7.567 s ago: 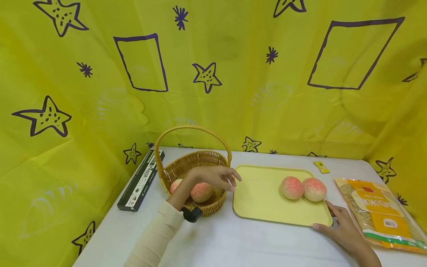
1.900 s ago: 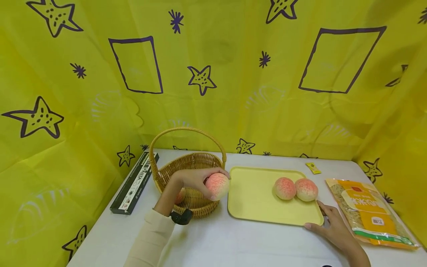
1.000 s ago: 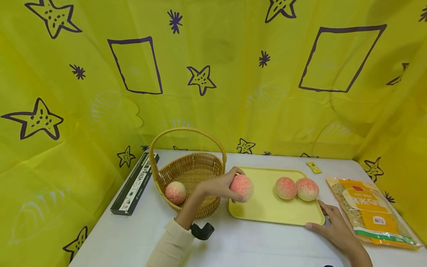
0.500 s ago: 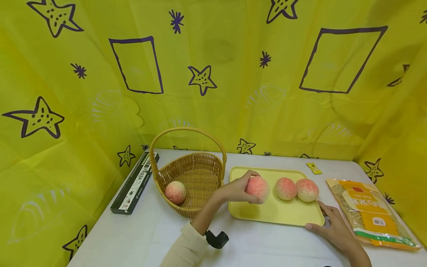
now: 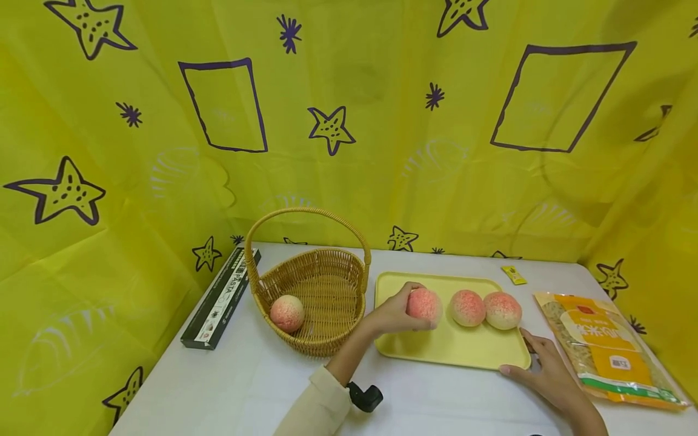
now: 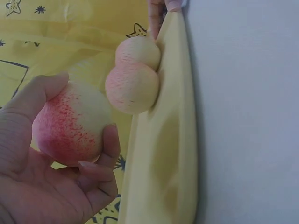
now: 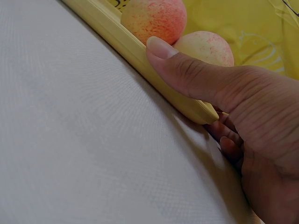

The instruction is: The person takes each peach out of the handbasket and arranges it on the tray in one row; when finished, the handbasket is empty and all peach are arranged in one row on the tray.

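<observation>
Round pink-and-cream peach (image 5: pixel 424 304) over rectangular yellow tray (image 5: pixel 452 349)

Head: your left hand (image 5: pixel 395 312) holds it near two similar peaches (image 5: pixel 478 309). Left wrist: your fingers (image 6: pixel 110 142) curl round it. Right wrist: your right hand (image 7: pixel 247 107) pinches the tray corner, likely steadying it

The basket (image 5: pixel 329 297) looks woven wicker from my end, the tray (image 5: pixel 463 349) smooth plastic. I see matt, grainy-looking peaches (image 5: pixel 467 308) and a glossy film bag (image 5: pixel 608 348).
</observation>
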The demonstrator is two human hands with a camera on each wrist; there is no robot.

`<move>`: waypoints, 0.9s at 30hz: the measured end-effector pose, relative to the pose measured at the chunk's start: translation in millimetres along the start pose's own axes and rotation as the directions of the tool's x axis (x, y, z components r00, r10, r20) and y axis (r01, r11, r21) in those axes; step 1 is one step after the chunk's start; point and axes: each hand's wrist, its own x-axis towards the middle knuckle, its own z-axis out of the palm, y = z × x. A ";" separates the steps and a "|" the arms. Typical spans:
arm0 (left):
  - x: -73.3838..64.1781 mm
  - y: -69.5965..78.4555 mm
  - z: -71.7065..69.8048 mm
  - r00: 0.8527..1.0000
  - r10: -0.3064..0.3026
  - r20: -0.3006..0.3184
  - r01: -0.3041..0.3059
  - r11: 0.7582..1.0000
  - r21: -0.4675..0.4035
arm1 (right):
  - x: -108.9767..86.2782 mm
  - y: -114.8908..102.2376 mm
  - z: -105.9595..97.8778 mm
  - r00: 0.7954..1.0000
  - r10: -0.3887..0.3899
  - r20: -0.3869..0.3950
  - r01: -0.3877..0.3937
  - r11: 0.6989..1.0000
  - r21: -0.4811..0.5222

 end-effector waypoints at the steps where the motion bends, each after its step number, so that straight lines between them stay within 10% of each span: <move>1: 2.1 -1.3 2.0 1.000 -0.013 -0.018 0.013 1.000 0.002 | 0.1 0.2 -0.4 1.000 0.004 0.000 -0.004 1.000 -0.001; 14: 24.6 -23.8 25.8 0.970 -0.142 -0.198 0.137 0.990 -0.038 | -1.2 -1.1 -0.4 1.000 0.005 -0.002 -0.005 1.000 0.005; 27: 39.2 -22.5 32.8 0.957 -0.105 -0.272 0.104 0.994 -0.019 | 0.1 -0.5 -0.4 1.000 0.010 0.004 -0.010 1.000 0.021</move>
